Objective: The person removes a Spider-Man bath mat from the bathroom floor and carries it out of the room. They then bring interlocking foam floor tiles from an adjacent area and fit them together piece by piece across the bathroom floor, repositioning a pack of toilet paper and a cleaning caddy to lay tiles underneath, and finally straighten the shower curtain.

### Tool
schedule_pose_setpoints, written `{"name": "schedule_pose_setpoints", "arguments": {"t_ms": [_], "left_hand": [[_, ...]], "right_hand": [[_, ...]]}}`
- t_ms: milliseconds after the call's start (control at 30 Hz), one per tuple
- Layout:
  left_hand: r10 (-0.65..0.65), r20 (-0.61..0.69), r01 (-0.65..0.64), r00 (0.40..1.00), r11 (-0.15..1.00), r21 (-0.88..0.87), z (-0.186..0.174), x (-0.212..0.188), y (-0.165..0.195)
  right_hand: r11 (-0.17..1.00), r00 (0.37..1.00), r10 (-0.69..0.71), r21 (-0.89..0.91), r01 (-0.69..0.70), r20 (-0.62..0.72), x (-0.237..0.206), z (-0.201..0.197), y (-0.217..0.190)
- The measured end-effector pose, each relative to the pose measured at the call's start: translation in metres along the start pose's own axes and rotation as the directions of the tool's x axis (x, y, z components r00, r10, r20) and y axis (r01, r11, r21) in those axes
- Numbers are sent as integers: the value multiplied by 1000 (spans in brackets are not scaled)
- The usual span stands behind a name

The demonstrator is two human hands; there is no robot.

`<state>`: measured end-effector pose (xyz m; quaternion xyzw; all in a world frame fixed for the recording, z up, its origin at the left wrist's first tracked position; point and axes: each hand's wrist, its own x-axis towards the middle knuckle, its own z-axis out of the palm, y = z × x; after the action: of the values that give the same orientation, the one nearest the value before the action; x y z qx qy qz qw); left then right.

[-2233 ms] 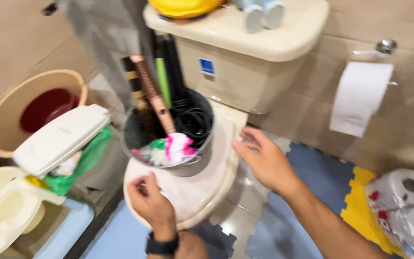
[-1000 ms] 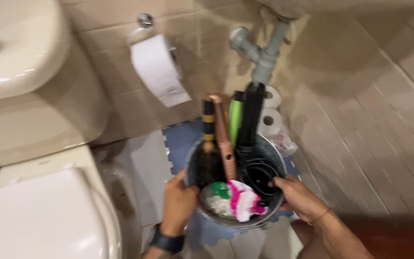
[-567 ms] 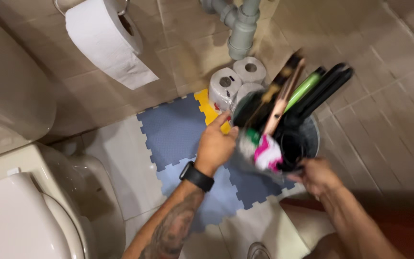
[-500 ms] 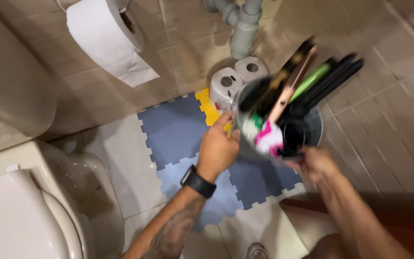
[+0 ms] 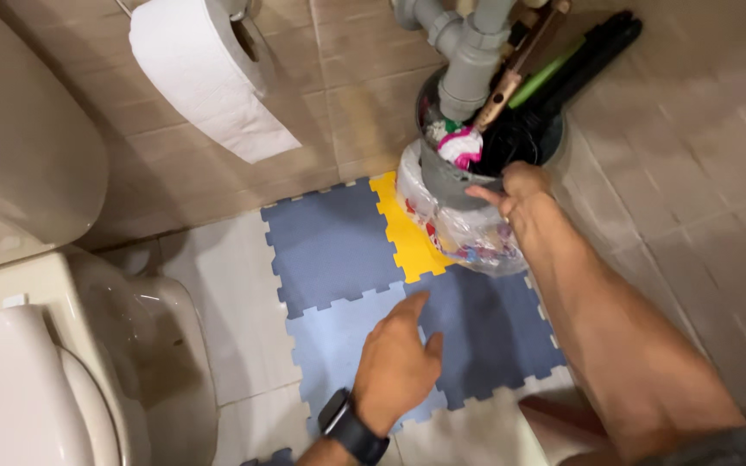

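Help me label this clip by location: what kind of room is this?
Almost certainly a home bathroom: a toilet at the left, a toilet paper roll on the tiled wall, and a grey drain pipe above the bucket that the right hand touches.

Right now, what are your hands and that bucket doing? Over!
Right hand gripping the grey bucket rim. Left hand open above the foam mat, holding nothing. Bucket sits atop wrapped toilet rolls, drain pipe close overhead.

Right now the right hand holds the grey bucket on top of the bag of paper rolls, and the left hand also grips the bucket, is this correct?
Not quite. In the head view the right hand holds the bucket on the bag, but the left hand grips nothing: it hangs open over the blue mat.
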<state>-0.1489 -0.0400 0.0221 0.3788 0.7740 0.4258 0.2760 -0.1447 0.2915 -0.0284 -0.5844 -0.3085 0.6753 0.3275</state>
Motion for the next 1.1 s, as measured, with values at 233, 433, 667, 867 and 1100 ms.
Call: {"name": "schedule_pose_setpoints", "arguments": {"t_ms": [233, 433, 667, 867, 1100], "left_hand": [[-302, 52, 304, 952, 952, -39, 0, -6, -11], [-306, 47, 309, 951, 948, -76, 19, -14, -28], [-446, 71, 452, 892, 884, -121, 0, -42, -51], [-538, -268, 378, 800, 797, -471, -66, -85, -44], [-652, -376, 355, 658, 709, -609, -175, -169, 46]], "right_hand": [[982, 962, 35, 170, -83, 270, 5, -13, 3], [196, 800, -584, -932, 303, 138, -19, -88, 43], [-252, 865, -285, -903, 348, 412, -88, -76, 82], [143, 599, -36, -589, 795, 800, -252, -22, 85], [471, 363, 190, -409, 781, 912, -450, 11, 41]]}}
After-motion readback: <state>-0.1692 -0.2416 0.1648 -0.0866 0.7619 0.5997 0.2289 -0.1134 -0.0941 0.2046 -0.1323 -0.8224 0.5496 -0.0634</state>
